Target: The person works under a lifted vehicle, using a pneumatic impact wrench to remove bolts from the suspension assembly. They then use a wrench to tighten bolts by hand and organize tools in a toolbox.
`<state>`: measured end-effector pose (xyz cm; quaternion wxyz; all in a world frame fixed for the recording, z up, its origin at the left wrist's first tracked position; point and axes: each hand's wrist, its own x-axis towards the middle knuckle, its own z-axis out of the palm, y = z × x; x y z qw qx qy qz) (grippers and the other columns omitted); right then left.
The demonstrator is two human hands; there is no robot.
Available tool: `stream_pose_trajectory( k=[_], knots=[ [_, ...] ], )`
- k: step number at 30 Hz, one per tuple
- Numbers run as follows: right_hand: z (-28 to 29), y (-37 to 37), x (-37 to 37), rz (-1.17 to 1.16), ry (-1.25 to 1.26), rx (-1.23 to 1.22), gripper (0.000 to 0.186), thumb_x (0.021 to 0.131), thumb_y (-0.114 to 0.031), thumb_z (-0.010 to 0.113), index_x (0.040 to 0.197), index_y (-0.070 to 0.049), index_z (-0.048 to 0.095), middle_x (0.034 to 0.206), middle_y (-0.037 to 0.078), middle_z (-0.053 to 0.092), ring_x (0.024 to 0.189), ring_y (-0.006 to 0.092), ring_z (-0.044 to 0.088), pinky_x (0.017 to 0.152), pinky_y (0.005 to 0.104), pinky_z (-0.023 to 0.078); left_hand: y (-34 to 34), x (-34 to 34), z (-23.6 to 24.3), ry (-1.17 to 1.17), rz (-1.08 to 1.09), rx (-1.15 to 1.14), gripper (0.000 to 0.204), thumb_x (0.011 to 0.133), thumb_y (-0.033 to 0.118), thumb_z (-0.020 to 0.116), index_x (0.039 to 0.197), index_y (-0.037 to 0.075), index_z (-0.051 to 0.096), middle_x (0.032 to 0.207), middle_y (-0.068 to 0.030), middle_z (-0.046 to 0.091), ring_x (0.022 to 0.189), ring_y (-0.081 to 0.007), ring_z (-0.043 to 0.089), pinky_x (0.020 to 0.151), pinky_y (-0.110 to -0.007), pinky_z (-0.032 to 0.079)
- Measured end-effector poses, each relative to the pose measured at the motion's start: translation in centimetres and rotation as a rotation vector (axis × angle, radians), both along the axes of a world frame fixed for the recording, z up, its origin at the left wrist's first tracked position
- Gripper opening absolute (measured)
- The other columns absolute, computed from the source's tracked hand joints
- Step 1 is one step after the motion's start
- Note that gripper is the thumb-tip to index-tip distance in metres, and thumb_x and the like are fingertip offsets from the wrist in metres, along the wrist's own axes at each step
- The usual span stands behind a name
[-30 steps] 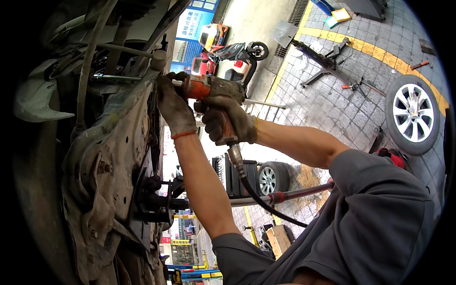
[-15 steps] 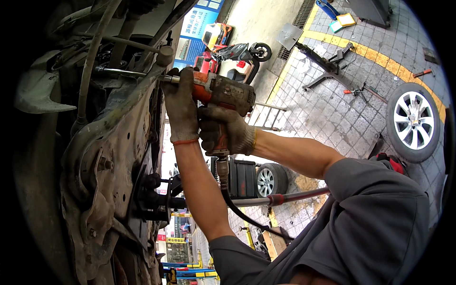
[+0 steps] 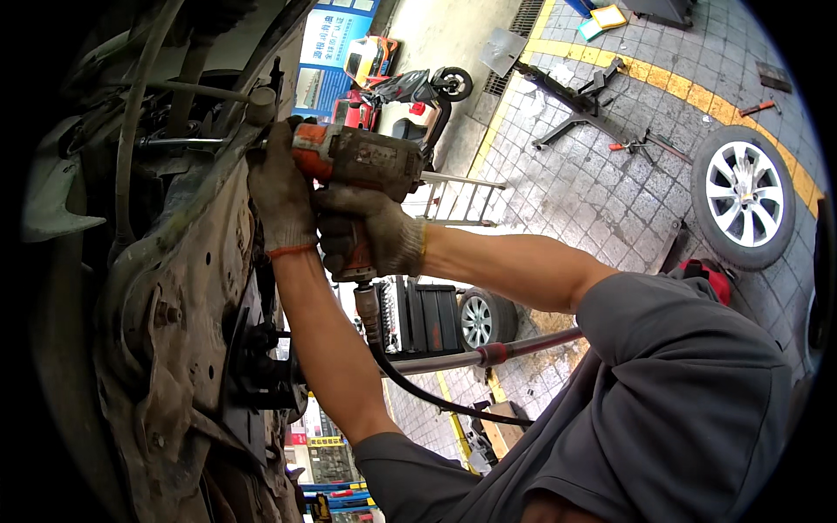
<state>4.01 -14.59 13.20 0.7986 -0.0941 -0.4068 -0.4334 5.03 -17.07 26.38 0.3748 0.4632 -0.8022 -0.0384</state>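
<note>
Both my hands wear dirty grey-brown knit gloves and are closed on an orange and dark grey air impact wrench point(image 3: 366, 159). My right hand point(image 3: 370, 228) wraps its pistol handle. My left hand point(image 3: 283, 192) is at its front end, fingers round the nose beside the metal frame; they partly hide the drive end. A long shiny extension bar point(image 3: 179, 141) lies in line with the nose, beyond the frame edge, reaching in among the underbody parts. What its far end meets is too dark to tell. From the handle's base a black air hose point(image 3: 410, 388) runs toward my body.
The rusty vehicle underbody point(image 3: 174, 349) fills the left side. A red and silver pole point(image 3: 532, 344) stretches behind my forearms. On the tiled floor are an alloy wheel point(image 3: 745, 196), another wheel point(image 3: 486, 318), a black stand point(image 3: 567, 105) and a hammer point(image 3: 760, 108). A scooter point(image 3: 410, 91) stands farther off.
The whole view has shifted, so the underbody, wrench and hands sit farther left in the picture. Both hands keep the same hold on the wrench, and the extension bar stays among the underbody parts.
</note>
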Motion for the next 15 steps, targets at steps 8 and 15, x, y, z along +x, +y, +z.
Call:
stream_pose_trajectory(
  k=[8,15],
  knots=[
    [0.4,0.1,0.2,-0.004,-0.003,0.003,0.026,0.1,-0.03,0.06,0.077,-0.022,0.051,0.061,-0.008,0.043,0.054,0.0101,0.044,0.053,0.031,0.04,-1.0,0.8,1.0,-0.013,-0.002,0.059,0.037,0.099,0.03,0.062,0.113,-0.004,0.07,0.104,-0.0089,0.071,0.094,-0.018,0.068,0.084,-0.029,0.053],
    [0.6,0.7,-0.5,-0.05,0.031,0.051,0.021,0.1,-0.029,0.059,0.082,-0.021,0.053,0.061,-0.008,0.047,0.054,0.0107,0.047,0.053,0.0308,0.043,-0.8,0.4,0.6,0.005,0.04,0.046,0.035,0.098,0.027,0.062,0.11,-0.003,0.071,0.105,-0.0092,0.071,0.094,-0.018,0.069,0.083,-0.03,0.053]
  ],
)
